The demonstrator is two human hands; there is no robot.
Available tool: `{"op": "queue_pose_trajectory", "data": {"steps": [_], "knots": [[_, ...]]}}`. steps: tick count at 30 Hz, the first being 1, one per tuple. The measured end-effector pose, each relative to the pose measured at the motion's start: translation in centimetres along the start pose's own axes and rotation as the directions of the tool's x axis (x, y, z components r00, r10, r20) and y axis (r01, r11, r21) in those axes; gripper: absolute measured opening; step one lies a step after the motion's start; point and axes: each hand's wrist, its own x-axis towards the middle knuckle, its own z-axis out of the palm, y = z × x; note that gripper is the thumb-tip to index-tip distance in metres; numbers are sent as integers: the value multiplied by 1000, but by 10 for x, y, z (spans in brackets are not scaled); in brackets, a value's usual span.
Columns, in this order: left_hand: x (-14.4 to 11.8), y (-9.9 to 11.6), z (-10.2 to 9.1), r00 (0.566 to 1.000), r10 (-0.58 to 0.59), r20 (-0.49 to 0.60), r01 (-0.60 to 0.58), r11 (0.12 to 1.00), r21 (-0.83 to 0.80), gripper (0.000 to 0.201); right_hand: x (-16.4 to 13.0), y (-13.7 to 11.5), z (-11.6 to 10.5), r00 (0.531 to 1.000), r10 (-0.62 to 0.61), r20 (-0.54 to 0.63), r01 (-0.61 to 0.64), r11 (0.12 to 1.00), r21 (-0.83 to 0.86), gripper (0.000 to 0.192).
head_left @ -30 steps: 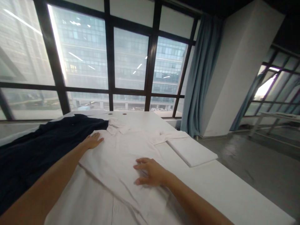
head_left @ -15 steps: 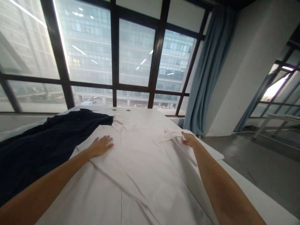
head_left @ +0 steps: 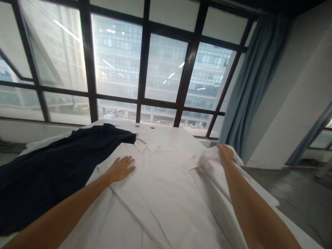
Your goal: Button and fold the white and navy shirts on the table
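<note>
Two bare hands at one white shirt [head_left: 160, 186], spread out across a white table [head_left: 178, 136] below a row of windows [head_left: 166, 69]. On the upper left part of the shirt, palm down with fingers apart: the left hand [head_left: 119, 170], flat and gripping nothing, in about the same spot on the fabric as half a second ago, but lower than one second ago. Close by on the left, a navy garment [head_left: 64, 159], stretched along the table. Off to the shirt's right, with fingers closed on a bunched white cloth [head_left: 210, 159]: the right hand [head_left: 225, 154]. Lifted now into a loose bulge, against a flatter lie half a second ago; one second ago, over the shirt front with fingers parted and no cloth held. Impossible to tell whether part of the shirt's sleeve or of the folded white piece [head_left: 266, 195] at the table's right edge, partly hidden behind the forearm. Turned toward the left since the earlier frames: more glass on that side, including a tilted pane. Farther right, a blue curtain [head_left: 256, 83] beside a pale pillar [head_left: 298, 97].
</note>
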Motion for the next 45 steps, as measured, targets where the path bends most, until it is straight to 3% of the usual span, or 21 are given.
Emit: {"op": "queue_pose_trajectory", "data": {"steps": [2, 4, 5, 7, 9, 12, 14, 15, 16, 18, 21, 23, 25, 27, 29, 31, 34, 37, 40, 43, 45], "knots": [[-2, 3, -4, 998, 1, -67, -4, 999, -40, 53, -11, -38, 3, 996, -92, -13, 93, 990, 108, 56], [-5, 7, -12, 986, 0, -167, -25, 989, -148, 50, -40, -80, 1, 938, -344, 30, 324, 908, 264, 60], [-8, 8, -17, 977, -27, -210, -30, 964, -262, 50, -62, -100, -3, 879, -473, 60, 433, 845, 314, 60], [-17, 11, -30, 962, -140, -233, -6, 846, -533, 57, -115, -132, -14, 707, -689, 161, 600, 704, 381, 55], [-33, 11, -45, 968, -223, -115, 59, 648, -760, 69, -170, -149, -27, 523, -807, 275, 672, 589, 449, 55], [-68, 14, -67, 975, -108, 196, 218, 265, -939, 81, -237, -152, -43, 268, -863, 429, 703, 479, 526, 56], [-96, 18, -78, 937, 13, 350, 349, 42, -936, 84, -264, -149, -48, 158, -849, 505, 701, 457, 548, 55], [-109, 20, -82, 918, 35, 394, 394, 15, -919, 84, -273, -148, -50, 129, -835, 534, 698, 459, 549, 54], [-121, 24, -85, 906, 32, 421, 420, 43, -906, 84, -279, -147, -51, 116, -823, 556, 695, 467, 546, 54], [-140, 30, -86, 910, -17, 414, 405, 242, -882, 81, -286, -147, -51, 133, -809, 573, 684, 493, 538, 52], [-153, 36, -80, 969, -47, 244, 219, 627, -748, 66, -290, -146, -51, 225, -820, 526, 651, 528, 545, 49], [-152, 38, -74, 994, -5, 109, 76, 751, -656, 56, -290, -144, -49, 269, -824, 499, 634, 541, 553, 49], [-149, 40, -71, 1000, -2, -20, -11, 773, -635, 53, -290, -140, -46, 294, -814, 500, 624, 560, 545, 47], [-147, 42, -74, 992, -52, -113, -39, 734, -678, 56, -289, -137, -45, 314, -803, 507, 613, 579, 537, 44], [-149, 44, -80, 987, -110, -121, -17, 670, -742, 58, -288, -136, -45, 332, -801, 499, 595, 588, 548, 42], [-155, 41, -89, 992, -124, -14, 64, 606, -793, 65, -289, -137, -47, 339, -811, 477, 566, 581, 585, 37], [-167, 28, -99, 975, -55, 213, 207, 558, -803, 78, -292, -140, -51, 311, -822, 477, 485, 569, 664, 19], [-176, 11, -98, 952, -34, 305, 246, 679, -691, 78, -292, -138, -50, 310, -765, 564, 460, 640, 616, 20], [-177, 8, -94, 948, -61, 314, 205, 869, -451, 76, -285, -128, -43, 389, -629, 673, 539, 748, 387, 26], [-174, 21, -94, 994, -12, 109, 41, 961, -272, 70, -277, -114, -38, 417, -449, 791, 607, 785, 126, 39], [-175, 36, -92, 989, 143, -37, -147, 959, -240, 61, -274, -105, -38, 390, -314, 865, 607, 794, 15, 50]]}}
